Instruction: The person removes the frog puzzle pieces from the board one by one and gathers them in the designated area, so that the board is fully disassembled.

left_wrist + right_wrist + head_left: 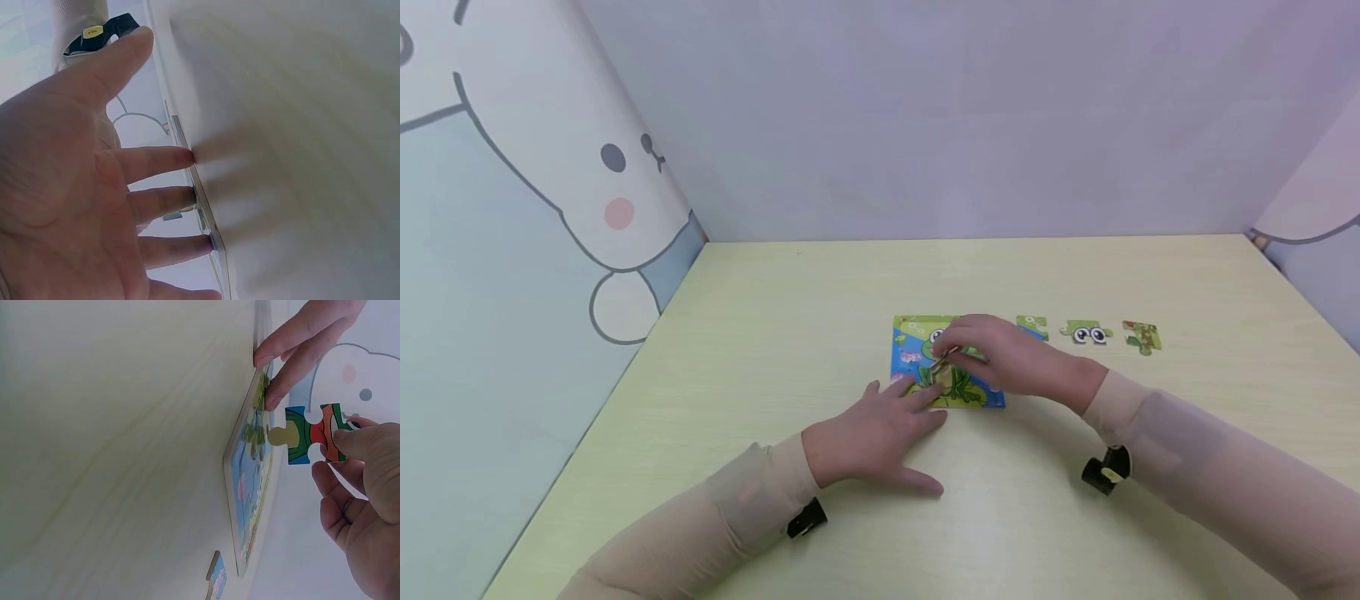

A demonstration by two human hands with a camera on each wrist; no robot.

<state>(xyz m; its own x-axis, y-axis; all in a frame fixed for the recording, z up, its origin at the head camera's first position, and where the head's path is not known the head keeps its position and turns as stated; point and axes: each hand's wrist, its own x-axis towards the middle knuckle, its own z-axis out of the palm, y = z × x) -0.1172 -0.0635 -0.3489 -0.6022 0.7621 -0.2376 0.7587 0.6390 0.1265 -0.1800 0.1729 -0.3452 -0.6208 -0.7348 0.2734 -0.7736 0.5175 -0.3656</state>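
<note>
A frog jigsaw board (pixel 906 342) lies flat on the table. My right hand (pixel 1000 354) is above it, pinching a puzzle piece (pixel 303 434) between thumb and fingers. Green, red and orange show on that piece, and its rounded tab points down at the board, apart from the hand. With fingers spread, my left hand (pixel 880 433) rests at the board's near left edge. In the left wrist view its fingertips (pixel 184 156) touch the board's side. Part of the frog picture is hidden behind the right hand.
Right of the board, three loose pieces lie in a row on the table: a blue-green piece (pixel 1033 325), a piece with two eyes (pixel 1087 333) and a green-brown piece (pixel 1143 336). Pale curtains (pixel 962 125) stand behind the table (pixel 775 333).
</note>
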